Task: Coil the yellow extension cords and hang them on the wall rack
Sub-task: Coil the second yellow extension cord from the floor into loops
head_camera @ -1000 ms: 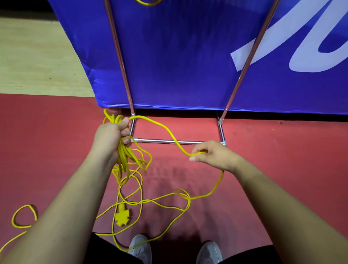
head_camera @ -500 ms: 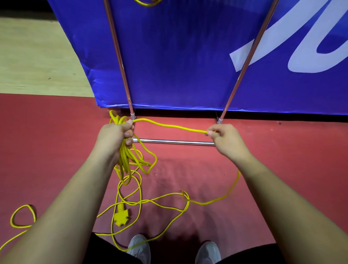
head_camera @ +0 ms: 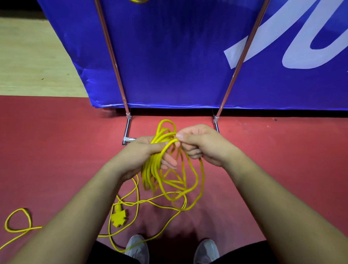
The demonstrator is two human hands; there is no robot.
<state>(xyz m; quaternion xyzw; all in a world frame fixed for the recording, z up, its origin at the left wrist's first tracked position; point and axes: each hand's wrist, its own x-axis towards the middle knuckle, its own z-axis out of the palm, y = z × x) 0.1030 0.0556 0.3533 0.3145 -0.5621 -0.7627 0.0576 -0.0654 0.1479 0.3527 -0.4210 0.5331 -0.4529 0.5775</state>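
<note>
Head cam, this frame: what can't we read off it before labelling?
Head view only.
Rack top: the metal frame runs out the top edge; just a sliver of yellow cord shows there.
Loop count in the coil: strands overlap and blur.
Grip of the left hand: fingers partly behind the coil.
Far end of the loose cord: cut by the left edge; the rest passes under the left forearm.
Lettering on the banner: cut by the right edge.
</note>
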